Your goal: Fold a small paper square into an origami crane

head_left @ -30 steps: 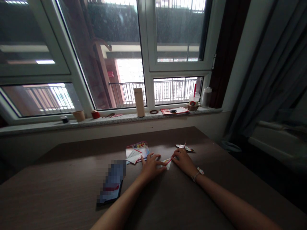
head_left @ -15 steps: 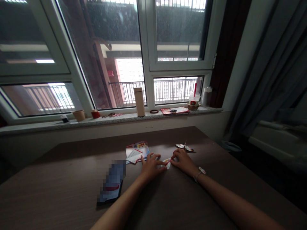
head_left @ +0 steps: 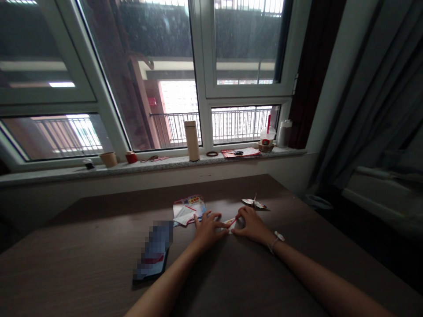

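Observation:
Between my hands a small folded piece of paper [head_left: 232, 225], white with red and yellow print, lies on the brown table. My left hand [head_left: 209, 229] pinches its left side, thumb and forefinger close together, the other fingers spread toward the paper stack. At the paper's right side, my right hand [head_left: 250, 223] has its fingers bent around the edge, thumb low and forefinger on top. Beyond the right hand sits a folded paper crane [head_left: 254, 203]. A stack of printed paper sheets [head_left: 190, 207] lies just past my left fingertips.
Left of my left forearm a phone [head_left: 153, 251] with a blurred screen lies on the table [head_left: 82, 246]. Along the windowsill [head_left: 165, 164] stand a beige thermos [head_left: 192, 141], a paper cup [head_left: 109, 159], scissors [head_left: 238, 152] on papers, and a drink cup with a red straw [head_left: 267, 136].
My right thumb has moved down and left along the folded paper toward my left fingertips. My left hand stays almost where it was.

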A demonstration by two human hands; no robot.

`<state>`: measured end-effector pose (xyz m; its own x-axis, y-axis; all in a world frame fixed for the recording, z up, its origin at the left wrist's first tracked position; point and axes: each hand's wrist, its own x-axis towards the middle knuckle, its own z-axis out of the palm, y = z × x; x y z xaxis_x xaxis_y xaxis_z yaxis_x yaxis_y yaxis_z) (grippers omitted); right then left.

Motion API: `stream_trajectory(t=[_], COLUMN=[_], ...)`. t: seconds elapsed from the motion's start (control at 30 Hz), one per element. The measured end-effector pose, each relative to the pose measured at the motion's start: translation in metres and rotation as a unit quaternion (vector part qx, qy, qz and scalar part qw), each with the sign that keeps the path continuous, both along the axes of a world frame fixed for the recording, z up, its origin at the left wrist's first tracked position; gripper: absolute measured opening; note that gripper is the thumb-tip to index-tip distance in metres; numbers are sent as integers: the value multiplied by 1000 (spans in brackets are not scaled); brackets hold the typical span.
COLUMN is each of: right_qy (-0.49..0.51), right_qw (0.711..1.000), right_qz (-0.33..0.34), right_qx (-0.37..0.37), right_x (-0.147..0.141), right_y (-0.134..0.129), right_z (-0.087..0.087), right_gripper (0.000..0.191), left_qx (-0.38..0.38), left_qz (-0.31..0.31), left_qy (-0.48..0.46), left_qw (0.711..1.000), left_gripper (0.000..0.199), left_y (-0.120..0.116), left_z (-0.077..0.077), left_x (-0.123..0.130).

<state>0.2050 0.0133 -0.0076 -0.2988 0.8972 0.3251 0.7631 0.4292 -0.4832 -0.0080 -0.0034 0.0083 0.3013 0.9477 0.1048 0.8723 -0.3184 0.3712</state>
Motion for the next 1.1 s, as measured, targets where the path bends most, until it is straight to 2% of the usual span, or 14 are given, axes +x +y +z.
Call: stream_trajectory(t=[0.23, 0.47, 0.57, 1.1], right_qy=[-9, 2, -8, -24], right_qw=[1000, 1000, 1000, 998], right_qz=[21, 4, -4, -50], right_qx=[8, 12, 27, 32], right_x=[2, 2, -1, -1], right_y=[-4, 1, -1, 7], right_z=[0, -3, -1, 8], right_gripper=[50, 37, 39, 13], left_qx=[10, 11, 11, 22], left_qz=[2, 0, -2, -7], left_qy=[-1, -6, -9, -10], left_qw=[1000, 1000, 1000, 1000], left_gripper=[21, 22, 22, 19], left_y=[2, 2, 1, 4], left_z=[-4, -4, -4, -6], left_x=[-1, -1, -1, -2])
